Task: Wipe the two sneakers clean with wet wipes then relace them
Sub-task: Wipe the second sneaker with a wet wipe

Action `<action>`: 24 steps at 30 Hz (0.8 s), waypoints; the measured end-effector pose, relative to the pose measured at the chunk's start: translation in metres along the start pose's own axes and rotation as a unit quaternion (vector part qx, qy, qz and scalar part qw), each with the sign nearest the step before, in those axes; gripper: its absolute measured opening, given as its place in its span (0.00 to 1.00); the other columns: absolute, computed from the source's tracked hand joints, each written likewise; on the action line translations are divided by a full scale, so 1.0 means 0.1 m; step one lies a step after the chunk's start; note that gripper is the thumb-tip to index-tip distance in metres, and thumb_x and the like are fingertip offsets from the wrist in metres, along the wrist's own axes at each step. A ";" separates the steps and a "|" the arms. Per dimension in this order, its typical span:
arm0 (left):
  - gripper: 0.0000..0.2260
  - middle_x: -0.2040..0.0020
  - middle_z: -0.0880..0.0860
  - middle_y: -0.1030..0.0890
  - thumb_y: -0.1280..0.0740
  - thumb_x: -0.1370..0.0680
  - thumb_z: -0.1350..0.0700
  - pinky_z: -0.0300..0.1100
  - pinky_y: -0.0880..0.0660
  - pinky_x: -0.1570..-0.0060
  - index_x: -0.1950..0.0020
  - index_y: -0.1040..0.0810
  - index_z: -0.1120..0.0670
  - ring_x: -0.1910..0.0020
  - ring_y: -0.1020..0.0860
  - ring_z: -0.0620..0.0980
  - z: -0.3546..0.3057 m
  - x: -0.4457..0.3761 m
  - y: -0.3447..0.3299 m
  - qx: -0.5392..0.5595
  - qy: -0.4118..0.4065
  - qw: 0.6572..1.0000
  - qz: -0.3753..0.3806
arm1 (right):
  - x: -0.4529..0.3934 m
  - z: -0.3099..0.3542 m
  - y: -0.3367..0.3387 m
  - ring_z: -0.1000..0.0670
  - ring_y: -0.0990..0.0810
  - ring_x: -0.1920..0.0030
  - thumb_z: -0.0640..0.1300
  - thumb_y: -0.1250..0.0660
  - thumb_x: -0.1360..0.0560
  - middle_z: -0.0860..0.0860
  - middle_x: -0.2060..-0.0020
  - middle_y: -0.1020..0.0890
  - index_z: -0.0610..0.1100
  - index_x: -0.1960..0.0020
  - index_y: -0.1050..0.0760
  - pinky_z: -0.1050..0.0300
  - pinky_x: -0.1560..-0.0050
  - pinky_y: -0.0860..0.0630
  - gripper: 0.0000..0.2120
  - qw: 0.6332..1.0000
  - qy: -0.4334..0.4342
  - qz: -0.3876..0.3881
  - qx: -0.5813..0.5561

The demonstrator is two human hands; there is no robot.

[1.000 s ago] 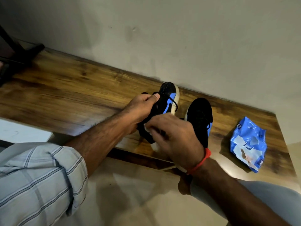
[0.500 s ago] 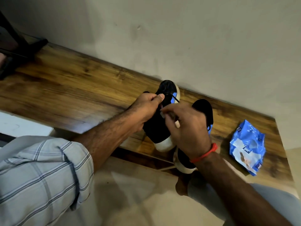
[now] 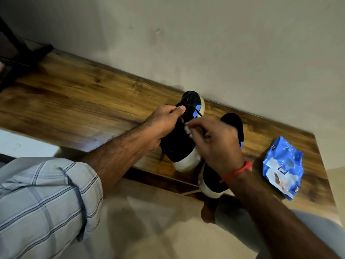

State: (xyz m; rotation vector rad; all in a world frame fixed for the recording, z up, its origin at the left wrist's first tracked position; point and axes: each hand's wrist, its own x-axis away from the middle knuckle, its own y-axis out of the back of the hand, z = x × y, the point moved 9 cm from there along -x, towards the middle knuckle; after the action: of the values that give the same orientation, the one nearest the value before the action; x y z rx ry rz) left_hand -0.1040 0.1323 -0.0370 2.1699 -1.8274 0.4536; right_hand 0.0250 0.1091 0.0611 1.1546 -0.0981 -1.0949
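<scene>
On a wooden shelf [image 3: 78,101] against the wall, a black sneaker [image 3: 179,144] is gripped at its side by the left hand [image 3: 164,124], fingers curled, thumb on top. A black lace [image 3: 198,112] is pinched by the right hand [image 3: 218,144] above it. A second sneaker [image 3: 214,182] is largely hidden behind that hand. A blue wipes packet [image 3: 282,167] lies well apart.
</scene>
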 end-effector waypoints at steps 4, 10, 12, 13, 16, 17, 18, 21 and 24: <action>0.16 0.64 0.56 0.23 0.37 0.16 0.48 0.41 0.29 0.64 0.59 0.22 0.56 0.67 0.25 0.51 -0.01 0.01 0.00 0.007 -0.001 1.000 0.000 | 0.02 -0.08 0.06 0.57 0.19 0.55 0.35 0.29 0.26 0.52 0.56 0.15 0.42 0.51 0.17 0.56 0.51 0.21 0.06 0.999 -0.029 -0.009 -0.012; 0.18 0.64 0.54 0.24 0.36 0.16 0.47 0.42 0.31 0.63 0.63 0.24 0.53 0.66 0.27 0.50 -0.02 0.01 0.05 -0.007 0.010 1.000 -0.015 | 0.11 0.21 -0.11 0.55 0.18 0.51 0.36 0.28 0.25 0.51 0.53 0.16 0.41 0.49 0.18 0.56 0.50 0.21 0.05 0.997 0.027 0.048 -0.050; 0.18 0.63 0.55 0.23 0.36 0.17 0.47 0.46 0.30 0.59 0.63 0.23 0.53 0.64 0.26 0.52 -0.05 0.01 0.07 -0.002 0.004 1.000 -0.026 | 0.05 0.05 -0.02 0.56 0.18 0.52 0.36 0.29 0.25 0.52 0.54 0.16 0.42 0.49 0.17 0.56 0.50 0.21 0.05 0.999 0.002 0.011 -0.035; 0.18 0.63 0.55 0.23 0.36 0.17 0.46 0.47 0.29 0.58 0.64 0.23 0.53 0.63 0.26 0.53 -0.05 0.01 0.08 -0.006 0.003 1.000 -0.029 | 0.05 0.02 0.01 0.56 0.18 0.52 0.36 0.29 0.25 0.52 0.54 0.16 0.42 0.49 0.17 0.56 0.50 0.21 0.05 0.999 -0.004 0.001 -0.032; 0.18 0.63 0.55 0.24 0.36 0.17 0.47 0.44 0.30 0.62 0.63 0.24 0.53 0.65 0.26 0.52 -0.05 0.01 0.08 -0.009 0.007 1.000 -0.029 | 0.13 0.16 -0.08 0.54 0.19 0.53 0.35 0.29 0.26 0.50 0.55 0.16 0.40 0.50 0.18 0.57 0.51 0.21 0.05 0.998 0.038 0.039 -0.042; 0.18 0.64 0.54 0.23 0.36 0.16 0.47 0.42 0.30 0.64 0.63 0.24 0.53 0.66 0.26 0.51 -0.04 0.01 0.09 -0.006 0.012 0.999 -0.030 | 0.18 0.27 -0.15 0.53 0.19 0.52 0.35 0.29 0.26 0.50 0.54 0.17 0.40 0.50 0.18 0.58 0.50 0.21 0.05 0.994 0.072 0.069 -0.042; 0.17 0.65 0.53 0.23 0.36 0.16 0.47 0.41 0.30 0.65 0.63 0.24 0.53 0.67 0.26 0.50 -0.03 0.01 0.10 -0.005 0.019 0.999 -0.032 | 0.22 0.34 -0.21 0.52 0.19 0.52 0.35 0.29 0.26 0.49 0.54 0.17 0.39 0.50 0.18 0.59 0.49 0.22 0.05 0.989 0.107 0.090 -0.039; 0.17 0.67 0.51 0.23 0.36 0.16 0.47 0.39 0.30 0.68 0.63 0.23 0.53 0.70 0.26 0.48 -0.03 0.01 0.09 0.008 0.027 0.999 -0.023 | 0.19 0.26 -0.17 0.51 0.19 0.51 0.34 0.29 0.26 0.49 0.54 0.17 0.39 0.50 0.18 0.57 0.49 0.22 0.06 0.991 0.110 0.073 -0.032; 0.18 0.68 0.51 0.23 0.36 0.16 0.48 0.39 0.29 0.68 0.64 0.24 0.53 0.71 0.26 0.48 -0.04 0.02 0.08 0.012 0.024 0.999 -0.017 | 0.05 -0.07 -0.03 0.55 0.18 0.53 0.36 0.29 0.25 0.50 0.54 0.16 0.41 0.50 0.18 0.58 0.50 0.21 0.05 0.999 0.024 0.012 -0.029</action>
State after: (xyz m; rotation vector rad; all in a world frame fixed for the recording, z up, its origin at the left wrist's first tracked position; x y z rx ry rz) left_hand -0.1121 0.1310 -0.0324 2.1820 -1.7662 0.5192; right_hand 0.0301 0.1103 0.0534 1.1248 -0.0432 -1.0418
